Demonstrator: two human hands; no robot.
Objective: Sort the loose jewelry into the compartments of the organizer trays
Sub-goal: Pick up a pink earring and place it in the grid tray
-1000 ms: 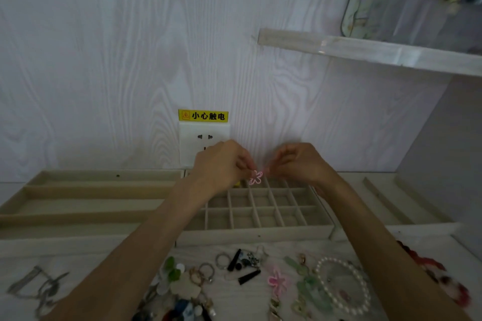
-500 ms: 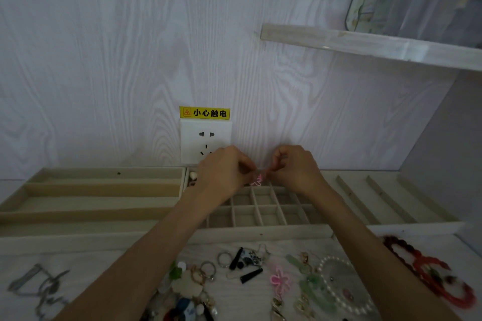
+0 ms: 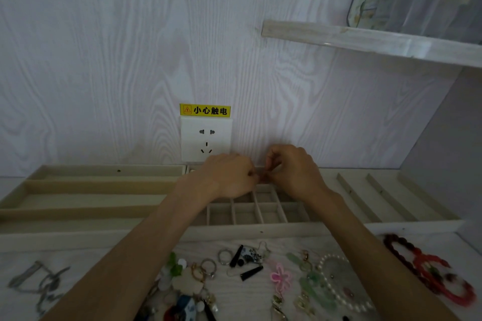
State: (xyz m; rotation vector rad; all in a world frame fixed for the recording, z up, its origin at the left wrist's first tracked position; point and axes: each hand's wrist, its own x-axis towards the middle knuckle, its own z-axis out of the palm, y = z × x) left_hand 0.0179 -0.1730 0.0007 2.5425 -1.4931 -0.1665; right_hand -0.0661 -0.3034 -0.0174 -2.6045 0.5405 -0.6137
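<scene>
White desk, sorting barely begun by my reckoning: both hands, left hand point(image 3: 229, 177) and right hand point(image 3: 292, 172), pinch something small over the grid tray point(image 3: 260, 212), loose jewelry point(image 3: 260, 276) mostly unsorted in front.

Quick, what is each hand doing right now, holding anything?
Left hand: fingers curled, pinching a tiny pinkish piece, mostly hidden.
Right hand: fingers curled, pinching the same piece from the other side.

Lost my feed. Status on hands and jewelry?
Both hands, left hand and right hand, pinching a small piece over the grid tray. Piece mostly hidden. Loose jewelry waiting in front. Nothing blocking.
</scene>
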